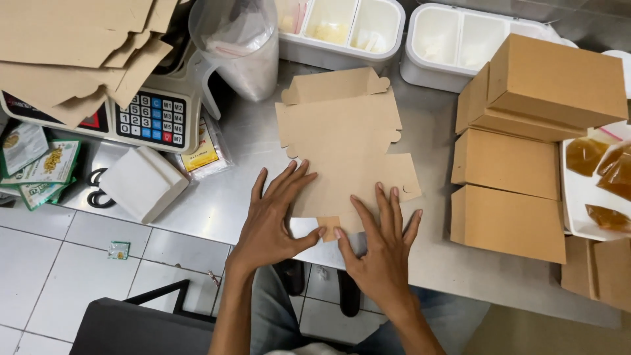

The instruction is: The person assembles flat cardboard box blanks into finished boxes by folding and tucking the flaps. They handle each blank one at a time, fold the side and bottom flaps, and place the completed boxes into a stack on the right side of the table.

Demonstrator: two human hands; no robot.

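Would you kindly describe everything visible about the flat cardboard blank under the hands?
The cardboard blank is plain brown, die-cut, unfolded, with rounded tabs along its far and right edges. It lies flat on the steel table, its near edge at the table's edge. The left hand and right hand press on its near part with spread fingers.

Plain tan flat cardboard box blank (345, 141) on dull grey steel counter (250, 131); matching tan folded cardboard boxes (509, 190); white scale with blue and red keys (152, 118); white tiled floor (72, 263).
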